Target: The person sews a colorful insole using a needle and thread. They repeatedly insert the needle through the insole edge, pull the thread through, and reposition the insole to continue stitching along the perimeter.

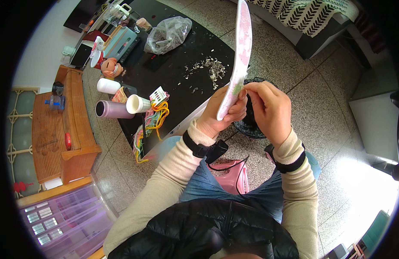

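My left hand (216,113) is closed round the lower end of a long, thin insole (241,47) with a pink and white pattern. The insole stands on edge, nearly upright, and shows a small green patch near my fingers. Against its right side, my right hand (273,110) is closed in a pinch, thumb and forefinger together. Whatever lies between those fingertips is too small to make out. Left of my hands, skeins of coloured thread (151,123) hang over the table edge from a white card (158,96).
The black table (195,39) holds scattered seed shells (213,69), a clear plastic bag (168,35), a paper cup (138,104) and a purple tumbler (115,109). A black-lined bin (250,125) stands below my hands. Between my legs is a pink stool (230,176).
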The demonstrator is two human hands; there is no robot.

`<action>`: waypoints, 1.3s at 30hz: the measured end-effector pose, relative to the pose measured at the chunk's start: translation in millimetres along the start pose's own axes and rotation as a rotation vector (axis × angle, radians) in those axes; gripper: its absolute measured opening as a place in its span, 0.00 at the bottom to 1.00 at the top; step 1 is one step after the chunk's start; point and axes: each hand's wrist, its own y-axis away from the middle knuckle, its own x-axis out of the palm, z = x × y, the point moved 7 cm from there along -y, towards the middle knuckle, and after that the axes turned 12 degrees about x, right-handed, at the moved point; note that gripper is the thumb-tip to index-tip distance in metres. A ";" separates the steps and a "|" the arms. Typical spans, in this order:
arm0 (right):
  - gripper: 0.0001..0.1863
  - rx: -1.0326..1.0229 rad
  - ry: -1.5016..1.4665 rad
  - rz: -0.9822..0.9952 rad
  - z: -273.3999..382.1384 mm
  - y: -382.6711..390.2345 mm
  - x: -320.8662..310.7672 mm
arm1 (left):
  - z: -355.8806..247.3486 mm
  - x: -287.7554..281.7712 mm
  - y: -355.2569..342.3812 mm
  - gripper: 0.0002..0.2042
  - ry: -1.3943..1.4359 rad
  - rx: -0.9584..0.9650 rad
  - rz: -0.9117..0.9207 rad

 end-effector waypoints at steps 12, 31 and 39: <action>0.15 0.213 -0.371 0.107 -42.8 8.0 22.7 | -1.2 -6.1 1.1 0.11 -0.504 0.234 -0.203; 0.10 -0.096 0.136 -0.140 -12.6 -5.8 -0.2 | -16.5 -1.2 3.9 0.06 -1.033 0.416 -0.195; 0.09 -0.142 0.031 -0.291 -15.9 2.6 -6.5 | -8.4 -3.2 -4.9 0.06 -0.863 0.362 -0.145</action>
